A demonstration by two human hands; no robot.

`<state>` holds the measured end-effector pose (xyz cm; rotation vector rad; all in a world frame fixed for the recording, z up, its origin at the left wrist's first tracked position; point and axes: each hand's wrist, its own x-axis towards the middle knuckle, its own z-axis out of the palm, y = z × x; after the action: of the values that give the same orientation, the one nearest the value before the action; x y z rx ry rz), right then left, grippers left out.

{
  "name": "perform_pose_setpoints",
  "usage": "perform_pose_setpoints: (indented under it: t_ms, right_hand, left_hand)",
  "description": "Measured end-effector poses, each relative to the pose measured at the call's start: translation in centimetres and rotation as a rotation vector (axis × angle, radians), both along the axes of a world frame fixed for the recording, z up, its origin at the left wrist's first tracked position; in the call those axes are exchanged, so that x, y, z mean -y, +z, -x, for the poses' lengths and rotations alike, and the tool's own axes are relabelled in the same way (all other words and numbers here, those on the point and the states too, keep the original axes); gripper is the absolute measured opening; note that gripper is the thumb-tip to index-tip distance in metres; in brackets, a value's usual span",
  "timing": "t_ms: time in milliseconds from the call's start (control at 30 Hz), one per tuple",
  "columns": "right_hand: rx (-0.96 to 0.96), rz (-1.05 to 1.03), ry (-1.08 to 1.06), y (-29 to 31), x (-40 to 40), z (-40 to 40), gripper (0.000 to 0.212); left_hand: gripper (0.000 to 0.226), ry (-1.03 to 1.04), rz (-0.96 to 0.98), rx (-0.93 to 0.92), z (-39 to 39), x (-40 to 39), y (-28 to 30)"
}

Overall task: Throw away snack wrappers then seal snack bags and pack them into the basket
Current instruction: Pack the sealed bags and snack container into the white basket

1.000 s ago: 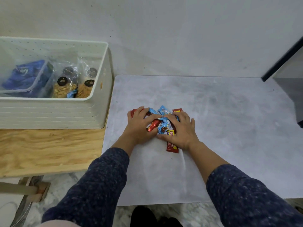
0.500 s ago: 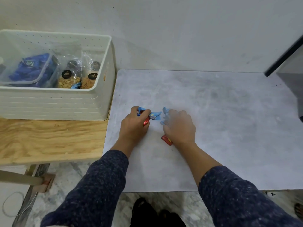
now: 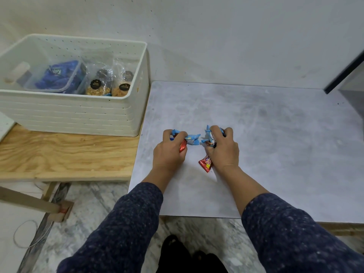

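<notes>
You are now gripping the wrappers that lay in one pile a second ago: your left hand [image 3: 170, 149] and right hand [image 3: 222, 148] are each closing round a bunch [image 3: 192, 139], right of the basket [image 3: 78, 115], ready for binning.

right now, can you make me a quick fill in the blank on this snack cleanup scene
1. Both hands, left hand and right hand, hold crumpled ____.
2. The white basket stands on a ____ board.
3. The snack bags lie inside the ____.

Missing words: wrappers; wooden; basket
</notes>
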<state>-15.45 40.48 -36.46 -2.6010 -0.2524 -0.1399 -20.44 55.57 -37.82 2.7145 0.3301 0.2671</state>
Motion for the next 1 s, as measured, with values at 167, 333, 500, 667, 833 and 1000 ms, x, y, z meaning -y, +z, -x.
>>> perform_pose_setpoints:
  t_ms: [167,333,500,667,833,1000]
  right_hand:
    - [-0.008,-0.037,0.004,2.4,-0.6,0.3,0.040]
    - [0.033,0.003,0.057,5.9,-2.3,0.1,0.041]
    - [0.079,0.016,0.141,11.1,-5.1,-0.4,0.042]
    - [0.139,-0.008,0.212,16.8,-10.9,-1.9,0.045]
    - [0.145,0.011,0.325,19.0,-19.2,-3.1,0.047]
    - [0.062,0.062,0.343,17.6,-26.3,-4.4,0.051]
  left_hand:
    - [0.034,0.024,0.010,0.003,0.7,-0.4,1.7]
    - [0.033,0.026,0.004,0.055,0.8,-1.2,5.5]
    - [0.033,0.042,-0.035,0.133,1.0,-3.4,11.1]
    - [0.034,0.111,-0.064,0.222,-0.1,-8.9,16.9]
    - [0.036,0.164,-0.079,0.221,-0.7,-16.9,18.9]
    - [0.036,0.198,-0.094,0.129,-2.5,-23.8,18.4]
